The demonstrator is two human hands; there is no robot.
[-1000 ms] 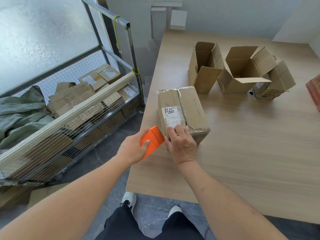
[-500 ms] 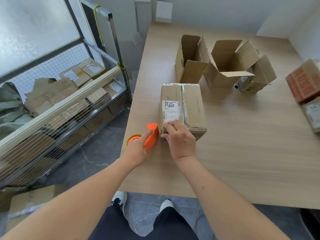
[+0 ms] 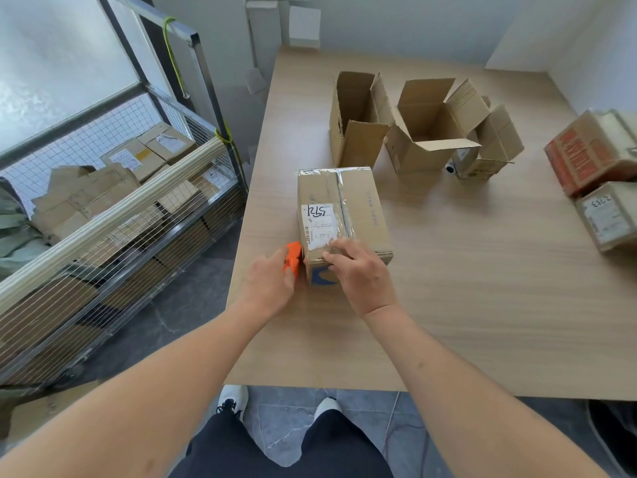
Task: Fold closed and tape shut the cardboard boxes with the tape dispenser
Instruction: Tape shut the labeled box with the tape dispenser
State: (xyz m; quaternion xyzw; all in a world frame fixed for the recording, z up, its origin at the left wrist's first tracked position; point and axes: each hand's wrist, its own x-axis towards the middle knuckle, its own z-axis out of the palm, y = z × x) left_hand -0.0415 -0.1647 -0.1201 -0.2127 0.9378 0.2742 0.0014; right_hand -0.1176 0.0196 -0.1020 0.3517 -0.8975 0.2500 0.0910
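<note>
We stand at the near edge of a pale wood-grain table (image 3: 482, 305) set in a corner of white walls. To our left a wire cage cart (image 3: 113, 236) holds stacked parcels; the floor below is grey tile.

The taped box (image 3: 341, 208) sits near the table's left edge, close to us. Its long axis runs away from us, towards the far wall. Clear tape runs along the top seam on that same axis, and a white label (image 3: 319, 224) with handwritten marks lies on the left half of the top. Its near end face shows a blue mark.

Three open boxes (image 3: 424, 132) stand farther back, flaps up, well apart from the taped box. Two closed parcels (image 3: 599, 181) lie at the right edge.

Our left hand (image 3: 269, 284) grips the orange dispenser (image 3: 293, 258), fingers curled round it. The dispenser touches the box's near left corner; most of it is hidden behind the hand. Our right hand (image 3: 362, 270) rests palm down over the near top edge of the box, fingers (image 3: 336, 246) extended and slightly spread, pressing on the tape and label. Both forearms reach forward and converge on the box.
</note>
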